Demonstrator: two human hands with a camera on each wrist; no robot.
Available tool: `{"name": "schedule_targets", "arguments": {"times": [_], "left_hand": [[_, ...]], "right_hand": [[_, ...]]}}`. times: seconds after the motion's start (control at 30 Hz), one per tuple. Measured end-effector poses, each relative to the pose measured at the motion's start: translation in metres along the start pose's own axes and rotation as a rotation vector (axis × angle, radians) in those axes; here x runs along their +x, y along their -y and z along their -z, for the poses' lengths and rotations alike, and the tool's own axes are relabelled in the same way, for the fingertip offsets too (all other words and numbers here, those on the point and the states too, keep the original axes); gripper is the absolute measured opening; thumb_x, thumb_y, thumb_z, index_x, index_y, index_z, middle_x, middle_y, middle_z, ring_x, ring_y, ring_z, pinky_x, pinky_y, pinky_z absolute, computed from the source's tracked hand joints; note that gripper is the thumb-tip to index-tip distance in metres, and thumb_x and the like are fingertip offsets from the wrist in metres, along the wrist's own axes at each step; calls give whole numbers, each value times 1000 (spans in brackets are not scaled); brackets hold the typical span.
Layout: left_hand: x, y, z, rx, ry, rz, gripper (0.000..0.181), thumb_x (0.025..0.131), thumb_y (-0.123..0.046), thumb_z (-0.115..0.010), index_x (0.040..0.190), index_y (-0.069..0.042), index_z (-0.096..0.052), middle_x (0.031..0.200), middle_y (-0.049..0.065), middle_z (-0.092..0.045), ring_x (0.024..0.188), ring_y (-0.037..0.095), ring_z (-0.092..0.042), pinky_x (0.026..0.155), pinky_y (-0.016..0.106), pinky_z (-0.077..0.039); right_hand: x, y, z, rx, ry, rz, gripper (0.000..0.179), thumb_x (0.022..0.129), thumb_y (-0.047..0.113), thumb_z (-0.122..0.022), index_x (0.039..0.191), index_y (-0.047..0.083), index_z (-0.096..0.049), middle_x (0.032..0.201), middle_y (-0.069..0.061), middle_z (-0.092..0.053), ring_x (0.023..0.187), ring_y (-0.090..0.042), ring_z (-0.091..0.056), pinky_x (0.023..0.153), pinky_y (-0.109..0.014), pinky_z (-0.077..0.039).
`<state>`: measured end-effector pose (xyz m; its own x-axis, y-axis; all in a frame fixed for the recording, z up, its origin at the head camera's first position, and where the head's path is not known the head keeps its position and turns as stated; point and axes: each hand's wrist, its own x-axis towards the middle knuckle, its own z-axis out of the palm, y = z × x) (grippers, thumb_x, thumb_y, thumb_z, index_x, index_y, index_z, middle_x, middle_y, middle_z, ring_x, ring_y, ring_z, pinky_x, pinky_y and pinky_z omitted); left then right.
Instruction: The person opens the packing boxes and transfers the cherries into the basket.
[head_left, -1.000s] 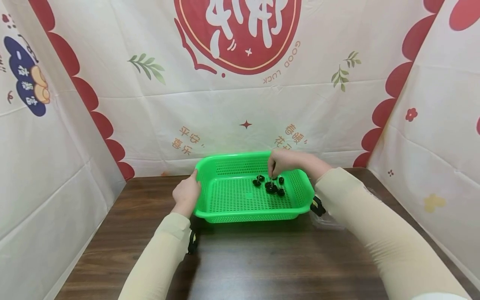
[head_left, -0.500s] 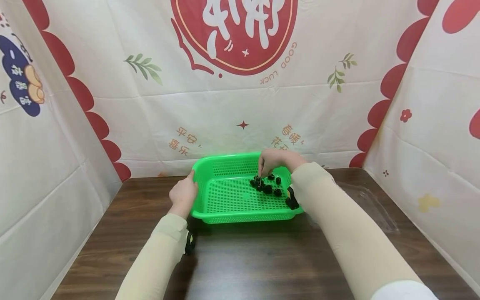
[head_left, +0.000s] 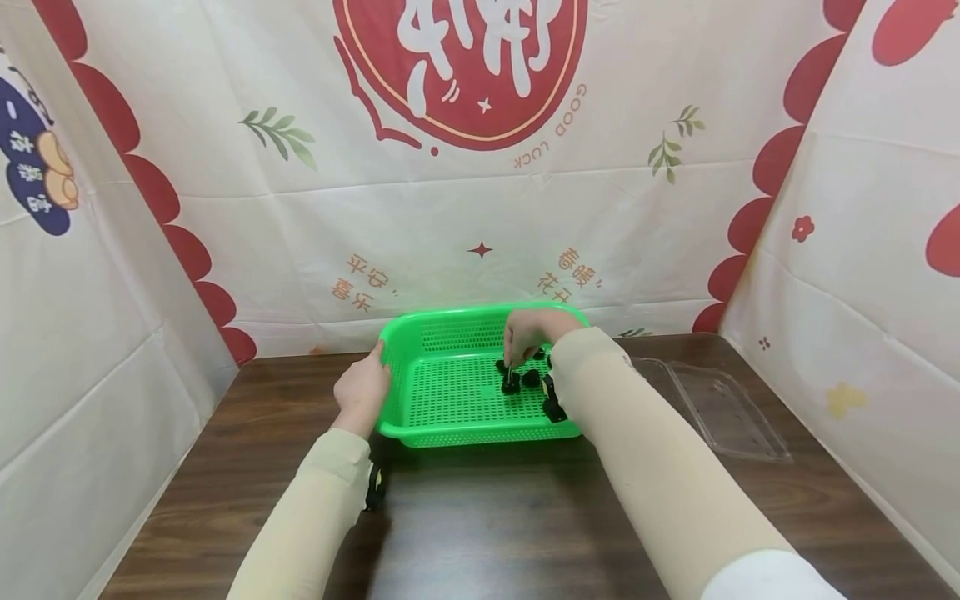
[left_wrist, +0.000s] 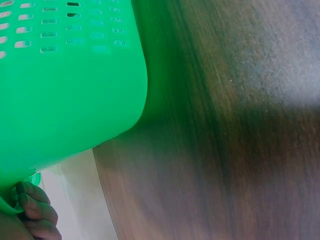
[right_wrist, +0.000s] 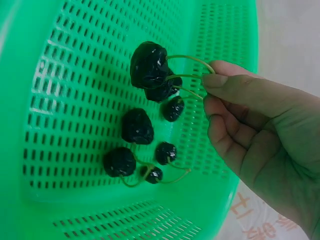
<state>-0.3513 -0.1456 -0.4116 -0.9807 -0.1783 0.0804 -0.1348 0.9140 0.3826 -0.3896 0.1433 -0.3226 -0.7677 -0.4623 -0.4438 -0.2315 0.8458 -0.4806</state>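
In the head view a shallow green plastic basket with slotted sides and floor stands on the table. My left hand grips its left rim; the left wrist view shows fingertips curled at the rim's edge. My right hand, over the basket's inside, pinches thin stems between thumb and forefinger. From those stems hang dark, glossy cherries, one partly hidden behind another. Below them several more cherries lie on the basket floor, some with stems showing.
Right of the basket a clear plastic container lies open on the dark wood table. A printed white cloth stands as a wall behind, with further cloth walls left and right.
My right hand has moved left across the basket, and the pinched cherries have shifted with it, a little nearer the front. My left hand stays on the rim. The head view has turned slightly right.
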Motion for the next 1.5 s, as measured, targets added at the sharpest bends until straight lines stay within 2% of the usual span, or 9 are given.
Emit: {"name": "schedule_targets", "arguments": {"times": [0.13, 0.33, 0.4, 0.53, 0.6, 0.8, 1.13, 1.33, 1.5], "left_hand": [[-1, -1, 1, -1, 13, 0, 53, 101, -26, -48, 153, -24, -36, 86, 17, -67, 64, 28, -58, 51, 41, -42], [-3, -4, 1, 1, 26, 5, 54, 101, -27, -48, 153, -26, -35, 77, 13, -64, 61, 27, -57, 50, 41, -42], [-5, -5, 0, -2, 27, 10, 54, 101, -27, -48, 153, -26, -35, 73, 12, -62, 61, 26, -56, 50, 40, -41], [-6, -6, 0, -2, 26, 14, 53, 101, -27, -48, 153, -26, -35, 69, 11, -60, 59, 26, -55, 49, 39, -41], [-6, -7, -1, -3, 25, 14, 53, 101, -27, -48, 153, -26, -35, 71, 11, -61, 60, 26, -56, 50, 40, -41], [-6, -7, -2, -4, 19, 4, 53, 101, -27, -48, 153, -26, -36, 79, 15, -66, 61, 26, -57, 50, 41, -42], [-4, -6, 0, 5, 11, 6, 53, 101, -28, -49, 153, -25, -36, 79, 15, -65, 61, 27, -56, 50, 41, -42], [-4, -7, 0, 7, 5, -3, 53, 101, -28, -50, 152, -25, -37, 88, 17, -68, 63, 27, -58, 50, 41, -43], [-2, -7, -1, 10, 2, -3, 53, 101, -28, -50, 152, -25, -37, 88, 16, -68, 63, 27, -58, 50, 41, -43]], "right_hand": [[2, 1, -5, -12, 11, -20, 13, 89, 0, -68, 100, -2, -75, 95, -11, -72, 61, -12, -50, 86, -45, -50], [6, -3, -12, -27, 7, -43, 11, 88, 0, -69, 96, 1, -76, 88, -8, -71, 60, -12, -50, 77, -39, -51], [7, -5, -14, -39, 6, -49, 11, 87, -1, -69, 95, 2, -77, 86, -7, -71, 61, -13, -50, 71, -35, -50], [8, -9, -17, -67, 2, -61, 11, 87, -1, -69, 94, 2, -77, 86, -6, -71, 65, -17, -56, 63, -30, -48], [8, -10, -18, -70, 4, -73, 12, 87, -2, -69, 95, 1, -76, 87, -5, -70, 70, -21, -58, 66, -33, -50], [5, -11, -19, -38, 21, -109, 13, 87, -3, -69, 97, 0, -76, 93, -3, -69, 92, -29, -65, 85, -44, -52], [3, -10, -18, -41, 22, -90, 12, 87, 2, -71, 98, 1, -76, 95, -3, -69, 90, -26, -65, 87, -43, -51], [0, -10, -16, -37, 17, -89, 14, 87, 2, -71, 101, 2, -75, 97, -1, -69, 97, -29, -64, 88, -43, -50], [-1, -8, -13, -52, 9, -80, 15, 88, 4, -71, 102, 3, -76, 96, -2, -70, 100, -30, -64, 89, -44, -49]]}}
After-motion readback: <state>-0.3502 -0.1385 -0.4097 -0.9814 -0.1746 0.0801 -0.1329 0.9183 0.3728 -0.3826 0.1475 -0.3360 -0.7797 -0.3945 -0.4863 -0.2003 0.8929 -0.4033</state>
